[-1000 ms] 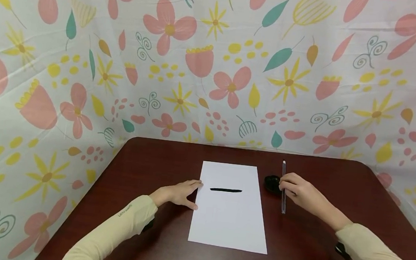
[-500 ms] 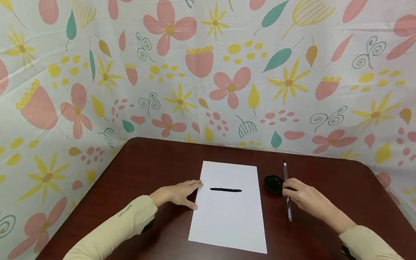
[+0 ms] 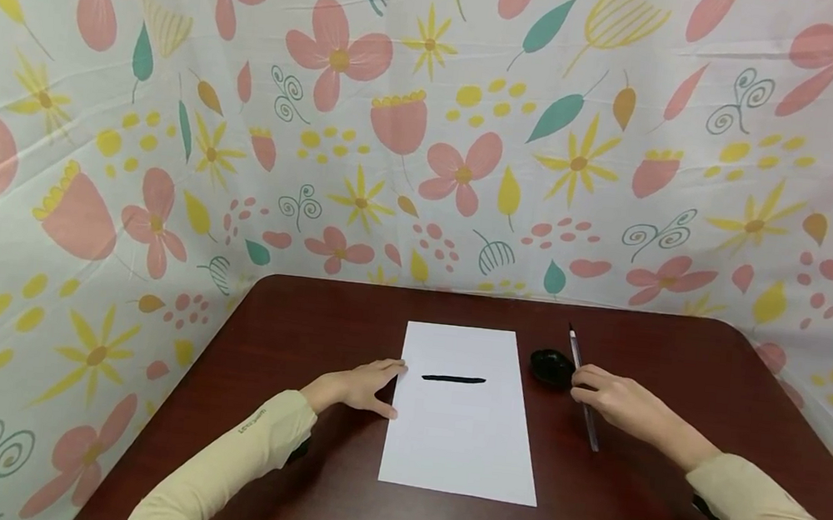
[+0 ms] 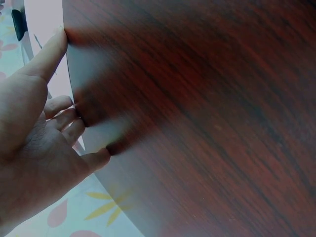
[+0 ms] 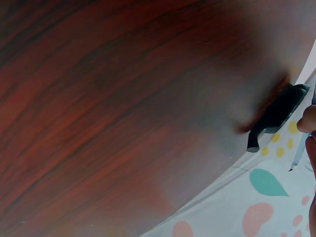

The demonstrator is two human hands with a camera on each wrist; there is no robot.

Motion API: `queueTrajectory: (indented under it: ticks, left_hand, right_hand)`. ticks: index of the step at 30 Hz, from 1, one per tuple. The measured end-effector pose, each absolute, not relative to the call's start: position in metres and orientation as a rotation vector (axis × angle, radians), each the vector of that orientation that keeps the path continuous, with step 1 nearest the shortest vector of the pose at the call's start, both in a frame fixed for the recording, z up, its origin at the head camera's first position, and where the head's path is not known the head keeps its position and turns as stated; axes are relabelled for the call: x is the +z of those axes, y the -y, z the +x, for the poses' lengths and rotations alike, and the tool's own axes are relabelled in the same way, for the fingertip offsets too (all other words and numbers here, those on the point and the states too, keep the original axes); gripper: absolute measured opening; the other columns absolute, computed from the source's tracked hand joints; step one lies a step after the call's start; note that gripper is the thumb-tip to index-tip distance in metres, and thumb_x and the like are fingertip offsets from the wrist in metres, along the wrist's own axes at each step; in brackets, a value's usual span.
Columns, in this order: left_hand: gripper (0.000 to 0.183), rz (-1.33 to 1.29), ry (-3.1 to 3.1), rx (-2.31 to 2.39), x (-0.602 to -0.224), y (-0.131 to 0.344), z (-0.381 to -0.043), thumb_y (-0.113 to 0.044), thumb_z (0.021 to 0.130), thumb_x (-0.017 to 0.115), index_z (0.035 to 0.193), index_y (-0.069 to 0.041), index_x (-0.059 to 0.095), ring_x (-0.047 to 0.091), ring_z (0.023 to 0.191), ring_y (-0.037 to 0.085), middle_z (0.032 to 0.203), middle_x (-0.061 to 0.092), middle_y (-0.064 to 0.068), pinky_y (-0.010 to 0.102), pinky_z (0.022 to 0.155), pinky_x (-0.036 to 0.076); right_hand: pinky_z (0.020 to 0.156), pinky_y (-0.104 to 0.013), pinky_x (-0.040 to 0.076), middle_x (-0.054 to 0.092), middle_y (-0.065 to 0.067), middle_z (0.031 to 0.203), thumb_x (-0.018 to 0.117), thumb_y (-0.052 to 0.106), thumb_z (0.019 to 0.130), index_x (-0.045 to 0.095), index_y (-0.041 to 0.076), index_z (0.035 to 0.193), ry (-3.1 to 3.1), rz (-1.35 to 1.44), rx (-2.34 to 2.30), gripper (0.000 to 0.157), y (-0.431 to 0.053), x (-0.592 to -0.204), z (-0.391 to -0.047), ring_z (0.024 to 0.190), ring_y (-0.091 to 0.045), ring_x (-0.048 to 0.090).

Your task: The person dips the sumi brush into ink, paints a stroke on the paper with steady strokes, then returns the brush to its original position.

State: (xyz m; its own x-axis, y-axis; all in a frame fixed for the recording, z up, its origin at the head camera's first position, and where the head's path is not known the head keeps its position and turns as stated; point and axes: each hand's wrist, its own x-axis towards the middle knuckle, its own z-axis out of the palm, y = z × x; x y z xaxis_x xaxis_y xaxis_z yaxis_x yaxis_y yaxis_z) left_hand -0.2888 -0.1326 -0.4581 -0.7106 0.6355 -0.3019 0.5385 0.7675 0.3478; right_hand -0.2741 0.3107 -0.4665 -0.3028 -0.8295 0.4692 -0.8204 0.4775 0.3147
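A white sheet of paper lies on the table, with one thick black horizontal stroke on its upper half. Along the sheet's left edge rests my left hand, its fingers spread; the left wrist view shows the fingertips at the paper and on the wood. Right of the sheet, my right hand pinches a slim brush with a clear handle. Its dark pointed tip is at the far end, away from me. Just left of that hand sits a small black dish.
The dark red wooden table has rounded far corners. Behind it and on the left hangs a white cloth printed with flowers. In the right wrist view the black dish shows a narrow projecting end.
My right hand has drifted a little right and toward me with the brush. The brush has tilted, its near end swinging right. My left hand and the paper stay put.
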Motion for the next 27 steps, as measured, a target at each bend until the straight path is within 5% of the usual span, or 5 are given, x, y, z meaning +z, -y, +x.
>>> queueTrajectory:
  ticks: [27]
  left_hand:
    - [0.084, 0.889, -2.562, 0.318, -0.4594, 0.1333, -0.2897, -0.045, 0.084, 0.061, 0.146, -0.010, 0.018, 0.018, 0.141, 0.025, 0.153, 0.016, 0.007, 0.045, 0.110, 0.024]
  right_hand:
    - [0.056, -0.021, 0.048, 0.062, -0.002, 0.088, 0.009, 0.019, 0.099, 0.062, 0.012, 0.081, 2.183, 1.422, -0.044, 0.057, -0.3204, -0.4748, -0.2686, 0.084, -0.014, 0.055]
